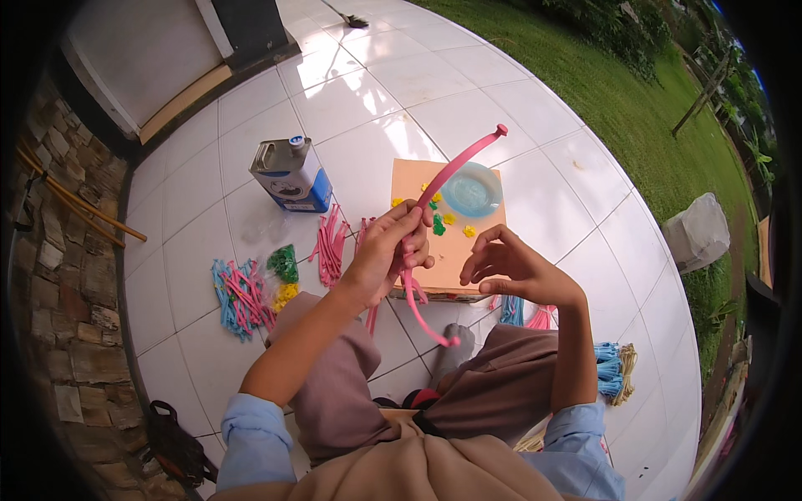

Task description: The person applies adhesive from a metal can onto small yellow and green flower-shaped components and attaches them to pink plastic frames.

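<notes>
My left hand (389, 250) is closed around a long pink strap (461, 159) with round knobs at its ends. One end arcs up to the right; the other hangs below my fist, over my lap. To the right, my right hand (528, 274) hovers with bent fingers apart and nothing between them. Below both hands lies a peach-coloured board (468, 265). On it stand a translucent blue bowl (470, 194), small yellow flower shapes (449, 220) and green leaf-like pieces (439, 225). More pink pieces hang near the board's front edge, partly hidden by my left hand.
A blue and white metal can (292, 179) stands at the left. Near it lie pink straps (331, 250), a blue and pink pile (238, 296) and a green bag (284, 263). Blue bundles (608, 367) sit at the right. Beyond is a white sack (700, 234).
</notes>
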Action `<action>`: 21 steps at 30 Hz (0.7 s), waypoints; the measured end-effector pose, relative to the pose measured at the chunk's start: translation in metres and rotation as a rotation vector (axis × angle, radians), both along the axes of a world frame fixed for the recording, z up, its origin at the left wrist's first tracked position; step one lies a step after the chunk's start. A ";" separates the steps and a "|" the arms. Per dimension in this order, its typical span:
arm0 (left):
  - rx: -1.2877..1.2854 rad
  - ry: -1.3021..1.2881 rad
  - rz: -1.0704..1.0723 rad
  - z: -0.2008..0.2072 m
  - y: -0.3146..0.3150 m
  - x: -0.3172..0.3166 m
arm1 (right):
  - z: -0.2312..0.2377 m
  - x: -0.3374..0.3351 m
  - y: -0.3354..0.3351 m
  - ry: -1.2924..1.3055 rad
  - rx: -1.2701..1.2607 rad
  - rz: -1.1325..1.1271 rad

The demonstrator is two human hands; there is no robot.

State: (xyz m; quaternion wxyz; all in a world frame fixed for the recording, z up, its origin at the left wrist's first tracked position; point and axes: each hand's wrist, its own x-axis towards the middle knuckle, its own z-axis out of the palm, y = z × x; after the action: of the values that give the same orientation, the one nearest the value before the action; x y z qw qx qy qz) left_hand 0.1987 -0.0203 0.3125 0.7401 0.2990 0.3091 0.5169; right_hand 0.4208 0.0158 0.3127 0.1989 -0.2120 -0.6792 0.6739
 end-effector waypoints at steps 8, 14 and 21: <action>0.079 0.284 -0.202 -0.021 -0.014 0.014 | 0.007 0.008 0.017 0.426 0.007 -0.823; 0.021 0.356 -0.152 -0.028 -0.015 0.011 | 0.007 0.008 0.012 0.357 0.445 -0.846; -0.066 0.398 -0.109 -0.027 -0.011 0.000 | -0.005 0.002 0.014 0.185 0.539 -0.933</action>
State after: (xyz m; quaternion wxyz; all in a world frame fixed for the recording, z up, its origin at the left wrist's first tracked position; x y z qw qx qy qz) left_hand 0.1985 -0.0308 0.2858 0.7006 0.3871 0.4496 0.3965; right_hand 0.4232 0.0299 0.3076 0.5829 -0.3721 -0.6415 0.3320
